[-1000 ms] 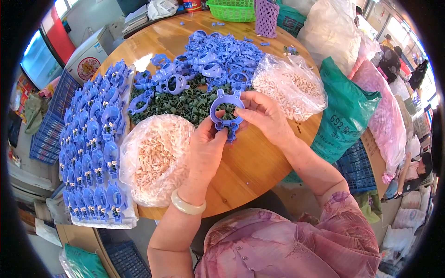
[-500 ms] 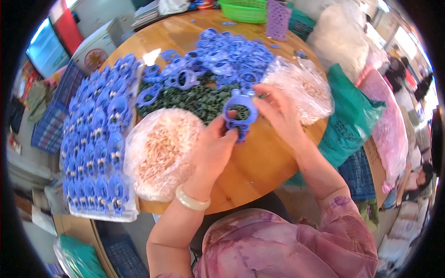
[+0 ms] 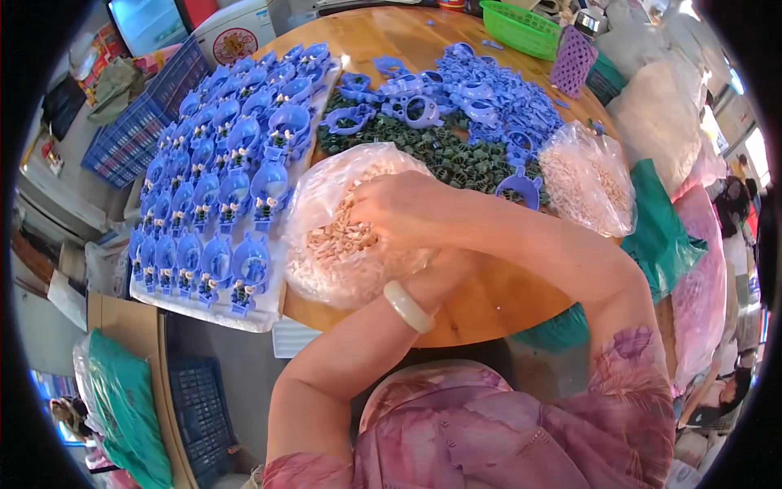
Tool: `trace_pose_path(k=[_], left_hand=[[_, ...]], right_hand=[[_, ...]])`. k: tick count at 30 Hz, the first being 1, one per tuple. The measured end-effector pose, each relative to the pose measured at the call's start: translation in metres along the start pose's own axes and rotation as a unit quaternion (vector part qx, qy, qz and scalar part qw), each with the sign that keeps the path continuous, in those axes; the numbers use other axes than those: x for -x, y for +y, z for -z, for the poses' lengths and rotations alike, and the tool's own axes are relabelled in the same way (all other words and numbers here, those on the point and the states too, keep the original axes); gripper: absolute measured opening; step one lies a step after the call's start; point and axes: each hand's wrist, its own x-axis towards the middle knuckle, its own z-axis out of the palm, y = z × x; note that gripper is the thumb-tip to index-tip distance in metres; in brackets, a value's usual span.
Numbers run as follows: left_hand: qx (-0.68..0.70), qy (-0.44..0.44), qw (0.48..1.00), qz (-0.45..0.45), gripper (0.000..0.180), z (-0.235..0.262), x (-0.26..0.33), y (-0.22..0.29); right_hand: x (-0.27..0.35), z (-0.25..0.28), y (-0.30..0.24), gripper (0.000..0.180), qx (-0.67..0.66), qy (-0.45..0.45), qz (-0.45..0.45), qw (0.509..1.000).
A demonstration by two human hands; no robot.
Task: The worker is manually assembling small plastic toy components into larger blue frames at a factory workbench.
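Observation:
My right hand (image 3: 395, 209) reaches across to a clear plastic bag (image 3: 305, 269) heaped with small beige pieces (image 3: 336, 238). Its fingers are bent closed among the pieces; what is between them is hidden. Under my right forearm lies my left hand (image 3: 458, 267), mostly covered, with a pale bangle (image 3: 409, 306) on its wrist. Just beyond that forearm shows a blue plastic ring piece with small ears (image 3: 531, 189), in line with my left hand. The grip itself is out of sight. Dark green small parts (image 3: 432, 151) are spread behind the bag.
A white board (image 3: 275, 311) on the left bears rows of blue pieces with small figures. Blue parts (image 3: 513, 102) are piled at the back. A second bag of beige pieces (image 3: 590, 183), a green basket (image 3: 517, 31) and a purple mesh holder (image 3: 573, 65) stand right.
My right hand has left the blue ring piece and crossed left into the bag of beige pieces. The view has shifted, and my left hand is now largely behind the right forearm.

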Motion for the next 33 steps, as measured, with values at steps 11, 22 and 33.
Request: trace_pose_path(k=[11,22,33], left_hand=[[0.206,-0.046,0.965,0.158,0.027,0.002,0.002,-0.007],[0.328,-0.142,0.915,0.185,0.019,-0.006,-0.013,-0.023],[0.064,-0.093,0.965,0.236,0.021,0.019,-0.02,0.039]], right_hand=[[-0.017,-0.002,0.006,0.013,0.003,-0.002,0.025,1.0],[-0.001,0.025,0.006,0.018,-0.371,-0.012,-0.169,0.913],[0.086,0.064,0.007,0.01,-0.557,0.177,-0.237,0.776]])
